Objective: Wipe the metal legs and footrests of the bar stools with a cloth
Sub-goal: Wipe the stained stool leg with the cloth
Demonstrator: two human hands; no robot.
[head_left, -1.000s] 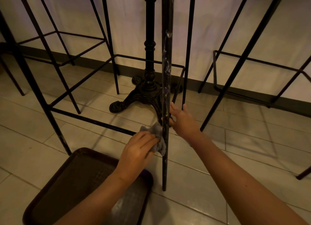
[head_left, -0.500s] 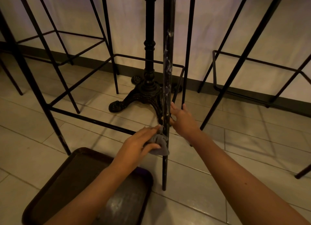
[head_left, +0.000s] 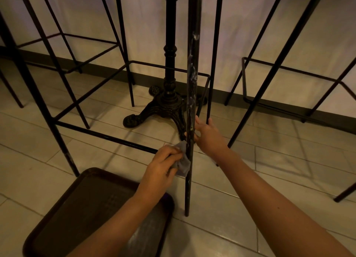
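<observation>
Head view, cloth [head_left: 183,161] under left hand [head_left: 160,168] fingers [head_left: 171,153], against stool leg [head_left: 192,83]

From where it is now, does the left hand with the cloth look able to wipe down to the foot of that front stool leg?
Probably yes. The left hand presses the cloth against the leg, and nothing crosses its bare lower stretch; the tray lies beside it.
</observation>
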